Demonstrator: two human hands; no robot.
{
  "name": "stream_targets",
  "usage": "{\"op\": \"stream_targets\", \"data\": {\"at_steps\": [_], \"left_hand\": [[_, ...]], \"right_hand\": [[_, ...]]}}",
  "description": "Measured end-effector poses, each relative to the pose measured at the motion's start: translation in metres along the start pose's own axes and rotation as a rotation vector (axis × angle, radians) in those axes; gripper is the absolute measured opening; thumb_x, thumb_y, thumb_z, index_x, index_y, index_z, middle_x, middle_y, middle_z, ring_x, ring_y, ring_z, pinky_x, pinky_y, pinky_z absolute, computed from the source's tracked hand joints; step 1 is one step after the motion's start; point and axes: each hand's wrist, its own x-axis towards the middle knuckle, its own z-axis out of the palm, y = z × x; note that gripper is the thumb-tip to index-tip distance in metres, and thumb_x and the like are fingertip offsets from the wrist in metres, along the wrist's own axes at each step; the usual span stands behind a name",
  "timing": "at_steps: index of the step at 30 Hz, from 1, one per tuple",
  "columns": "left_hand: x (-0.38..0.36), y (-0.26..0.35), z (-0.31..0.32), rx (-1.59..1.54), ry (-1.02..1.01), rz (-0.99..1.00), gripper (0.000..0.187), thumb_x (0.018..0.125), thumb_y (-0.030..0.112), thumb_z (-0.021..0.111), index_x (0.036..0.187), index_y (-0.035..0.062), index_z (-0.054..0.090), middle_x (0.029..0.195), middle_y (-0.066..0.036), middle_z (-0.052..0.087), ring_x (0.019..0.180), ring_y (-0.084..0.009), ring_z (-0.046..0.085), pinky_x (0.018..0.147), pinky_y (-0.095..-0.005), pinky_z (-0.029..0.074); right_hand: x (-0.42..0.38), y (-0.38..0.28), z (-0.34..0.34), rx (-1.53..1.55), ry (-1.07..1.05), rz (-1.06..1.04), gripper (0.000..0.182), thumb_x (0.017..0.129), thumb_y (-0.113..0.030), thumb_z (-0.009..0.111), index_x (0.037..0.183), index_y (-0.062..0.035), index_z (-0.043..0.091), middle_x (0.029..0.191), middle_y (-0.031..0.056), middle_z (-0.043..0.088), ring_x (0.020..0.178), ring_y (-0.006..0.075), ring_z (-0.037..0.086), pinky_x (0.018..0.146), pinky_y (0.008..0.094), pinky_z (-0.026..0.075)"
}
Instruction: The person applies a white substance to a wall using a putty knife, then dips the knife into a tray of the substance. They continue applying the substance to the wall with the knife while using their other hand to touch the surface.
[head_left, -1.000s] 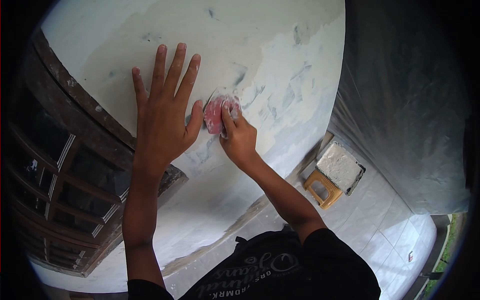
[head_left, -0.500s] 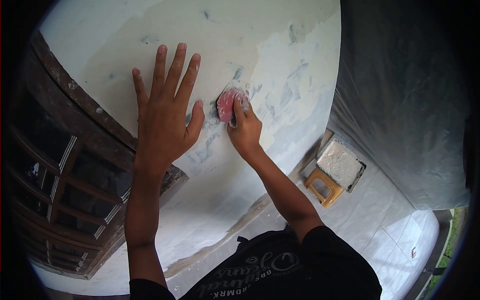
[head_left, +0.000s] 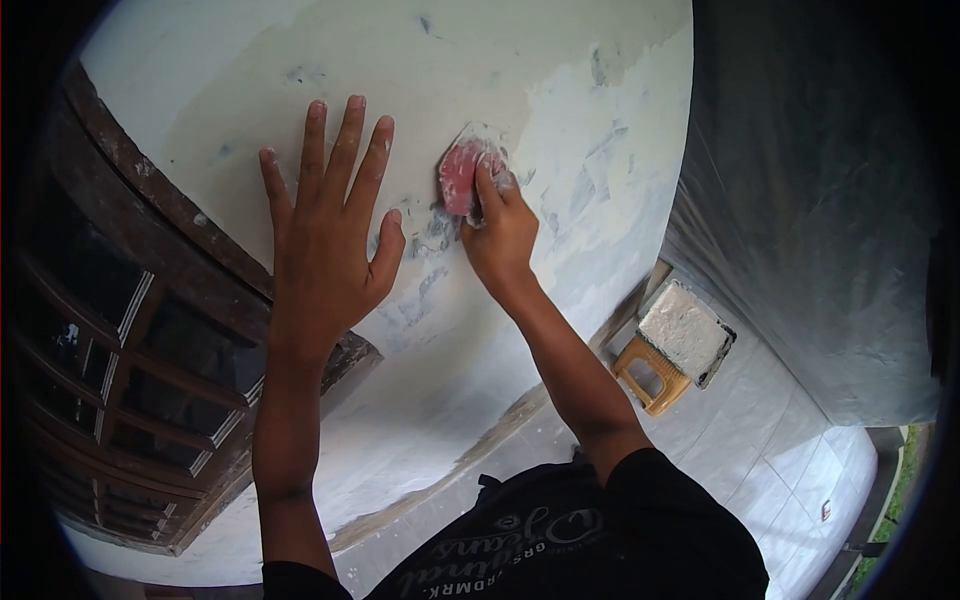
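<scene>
My left hand [head_left: 330, 235] lies flat against the pale wall [head_left: 400, 60], its fingers spread and pointing up, with nothing in it. To its right, my right hand [head_left: 500, 225] grips a red scraper [head_left: 459, 178] smeared with white paste. The scraper's face is against the wall, just above some dark, patchy marks. Whitish residue coats the fingertips of my right hand.
A dark wooden window frame [head_left: 160, 345] with glass panes is at the left. Lower right, a tray of white paste [head_left: 684, 325] rests on a yellow stool [head_left: 648, 378] on the tiled floor [head_left: 740, 400]. A grey plastic sheet [head_left: 800, 220] hangs at the right.
My right hand has moved the scraper slightly up along the wall. My left hand stays spread on the wall, with only a slight shift in view.
</scene>
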Motion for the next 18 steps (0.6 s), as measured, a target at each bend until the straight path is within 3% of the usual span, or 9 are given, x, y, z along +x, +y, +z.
{"op": "stream_targets", "data": {"at_steps": [3, 6, 9, 14, 18], "left_hand": [[0.0, -0.001, 0.001, 0.006, 0.0, 0.005, 0.07, 0.084, 0.019, 0.056, 0.15, 0.0132, 0.033, 0.158, -0.01, 0.024, 0.148, -0.032, 0.014, 0.113, -0.0666, 0.006], [0.005, 0.004, 0.001, 0.015, -0.002, 0.021, 0.07, 0.083, 0.018, 0.056, 0.15, 0.0135, 0.033, 0.158, -0.01, 0.023, 0.148, -0.032, 0.014, 0.113, -0.0668, 0.005], [0.009, 0.006, 0.002, -0.006, 0.024, 0.032, 0.07, 0.083, 0.017, 0.056, 0.15, 0.0136, 0.033, 0.159, -0.01, 0.023, 0.148, -0.0321, 0.014, 0.113, -0.0672, 0.005], [0.006, 0.006, -0.002, -0.002, 0.026, 0.028, 0.07, 0.083, 0.018, 0.055, 0.15, 0.0135, 0.033, 0.159, -0.009, 0.023, 0.148, -0.0322, 0.014, 0.112, -0.0673, 0.005], [0.001, 0.002, -0.005, 0.008, 0.021, 0.01, 0.07, 0.084, 0.019, 0.055, 0.15, 0.0132, 0.033, 0.159, -0.01, 0.023, 0.148, -0.0322, 0.014, 0.113, -0.0673, 0.005]], "right_hand": [[-0.034, -0.012, 0.009, -0.128, -0.16, -0.082, 0.07, 0.057, 0.003, 0.072, 0.125, 0.0, 0.057, 0.113, 0.025, 0.06, 0.073, 0.0331, 0.066, 0.059, 0.038, 0.055], [-0.084, -0.018, -0.014, -0.063, -0.323, -0.096, 0.07, 0.057, 0.002, 0.072, 0.126, -0.0028, 0.058, 0.112, 0.0246, 0.06, 0.072, 0.0326, 0.066, 0.06, 0.0383, 0.055], [-0.091, -0.02, -0.032, 0.035, -0.245, -0.088, 0.068, 0.058, 0.003, 0.072, 0.125, -0.0039, 0.059, 0.104, 0.0214, 0.062, 0.068, 0.0316, 0.064, 0.059, 0.0367, 0.054], [-0.009, -0.02, -0.029, 0.027, -0.038, 0.009, 0.067, 0.061, 0.008, 0.07, 0.125, -0.003, 0.059, 0.091, 0.0162, 0.06, 0.065, 0.0292, 0.062, 0.059, 0.0342, 0.051], [-0.008, -0.018, 0.006, -0.071, -0.114, -0.097, 0.068, 0.058, 0.005, 0.071, 0.125, 0.0019, 0.058, 0.099, 0.0203, 0.062, 0.065, 0.0302, 0.063, 0.056, 0.0356, 0.052]]}}
